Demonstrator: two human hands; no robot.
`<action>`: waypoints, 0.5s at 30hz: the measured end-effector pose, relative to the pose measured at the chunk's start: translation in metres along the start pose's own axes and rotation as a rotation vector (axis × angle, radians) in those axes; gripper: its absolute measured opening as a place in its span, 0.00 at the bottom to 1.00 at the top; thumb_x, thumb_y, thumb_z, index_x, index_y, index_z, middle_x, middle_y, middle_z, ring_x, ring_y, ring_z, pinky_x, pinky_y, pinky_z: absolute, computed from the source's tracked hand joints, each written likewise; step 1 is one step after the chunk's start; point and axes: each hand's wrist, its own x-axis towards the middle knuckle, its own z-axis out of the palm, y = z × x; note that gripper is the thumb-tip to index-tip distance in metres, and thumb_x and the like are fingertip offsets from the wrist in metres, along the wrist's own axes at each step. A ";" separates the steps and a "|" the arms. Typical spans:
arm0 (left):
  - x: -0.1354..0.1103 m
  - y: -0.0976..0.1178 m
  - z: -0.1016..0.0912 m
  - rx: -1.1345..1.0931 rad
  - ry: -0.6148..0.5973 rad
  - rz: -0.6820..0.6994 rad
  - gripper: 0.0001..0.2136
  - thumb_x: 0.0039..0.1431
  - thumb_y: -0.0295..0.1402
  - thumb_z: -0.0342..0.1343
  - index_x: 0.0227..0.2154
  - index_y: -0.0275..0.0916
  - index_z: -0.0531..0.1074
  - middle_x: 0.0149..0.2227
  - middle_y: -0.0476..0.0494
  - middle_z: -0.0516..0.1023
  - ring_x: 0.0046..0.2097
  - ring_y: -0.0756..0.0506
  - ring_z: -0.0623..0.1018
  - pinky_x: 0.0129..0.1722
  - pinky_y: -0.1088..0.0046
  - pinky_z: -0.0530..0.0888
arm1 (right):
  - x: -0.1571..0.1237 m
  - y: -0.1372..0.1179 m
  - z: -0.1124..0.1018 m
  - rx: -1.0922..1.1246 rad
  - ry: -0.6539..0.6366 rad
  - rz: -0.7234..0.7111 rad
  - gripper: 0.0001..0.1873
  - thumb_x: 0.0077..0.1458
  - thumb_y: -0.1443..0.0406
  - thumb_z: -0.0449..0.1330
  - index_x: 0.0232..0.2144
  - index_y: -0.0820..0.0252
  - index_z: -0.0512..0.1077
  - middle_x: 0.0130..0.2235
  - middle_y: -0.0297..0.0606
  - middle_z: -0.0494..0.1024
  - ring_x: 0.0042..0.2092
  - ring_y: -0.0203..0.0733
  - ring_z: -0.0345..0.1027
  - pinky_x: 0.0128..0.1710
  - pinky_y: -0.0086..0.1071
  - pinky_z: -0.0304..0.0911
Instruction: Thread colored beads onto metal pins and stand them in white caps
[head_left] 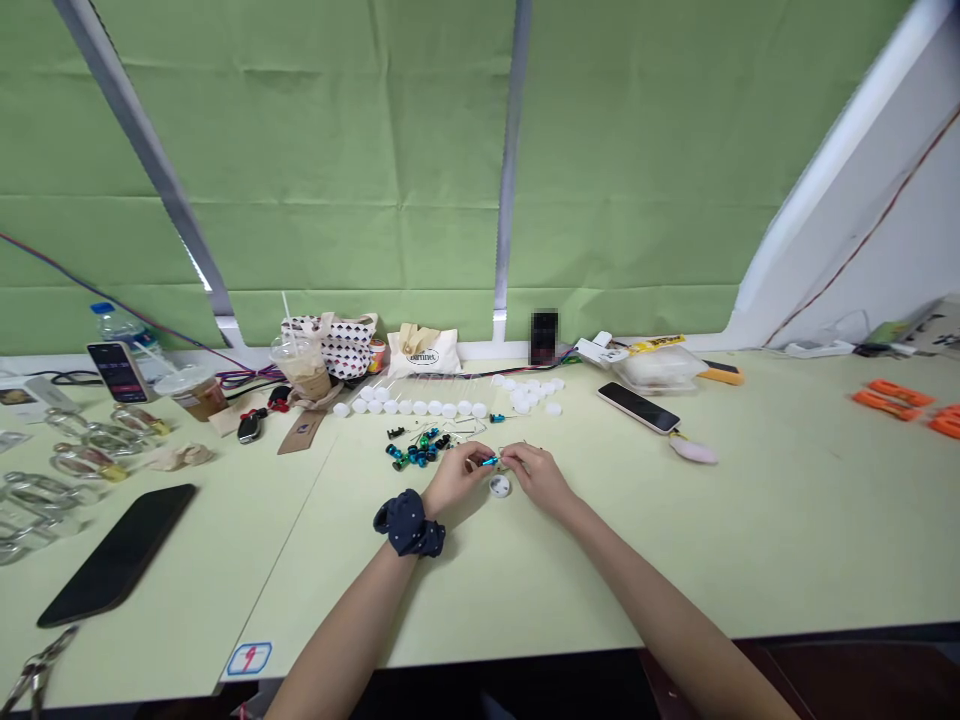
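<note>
L hand (459,476) pinching 1 small blue part (490,461), R hand (538,480) at its R end.
Part: shiny metallic blue, short, slim, btwn hands. L to R: 1 black phone (118,555) far L of L hand; pile (421,456) of blue/green/black pcs just L of L hand, too jumbled to count; 1 white round cup (499,486) w/ dark bits just nr side, btwn hands; R hand fingers bunched, can't tell on what; 1 pale-edged phone (637,408) R of R hand.

Bright, even light fills the desk (787,530); shadows by the hands (456,478) are soft. Edges stretch, and small parts (421,456) seem slightly blurred.
</note>
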 end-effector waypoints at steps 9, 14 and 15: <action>0.002 -0.024 -0.013 0.478 0.218 0.032 0.11 0.51 0.23 0.51 0.36 0.40 0.72 0.38 0.42 0.75 0.44 0.41 0.71 0.44 0.63 0.63 | 0.000 0.026 0.000 0.193 0.089 0.432 0.16 0.53 0.54 0.53 0.27 0.61 0.70 0.22 0.36 0.73 0.25 0.39 0.68 0.27 0.30 0.62; 0.006 -0.030 -0.020 0.652 0.282 -0.084 0.13 0.53 0.23 0.49 0.38 0.41 0.73 0.42 0.39 0.74 0.49 0.36 0.65 0.45 0.58 0.59 | -0.001 0.024 -0.002 0.175 0.099 0.476 0.21 0.52 0.49 0.53 0.29 0.61 0.71 0.18 0.34 0.70 0.21 0.38 0.65 0.22 0.29 0.58; 0.009 -0.030 -0.019 0.679 0.285 -0.092 0.13 0.53 0.23 0.49 0.39 0.41 0.72 0.44 0.38 0.74 0.49 0.36 0.64 0.45 0.58 0.58 | 0.000 0.024 -0.002 0.176 0.106 0.473 0.21 0.52 0.49 0.53 0.29 0.60 0.71 0.17 0.33 0.69 0.21 0.38 0.64 0.22 0.29 0.58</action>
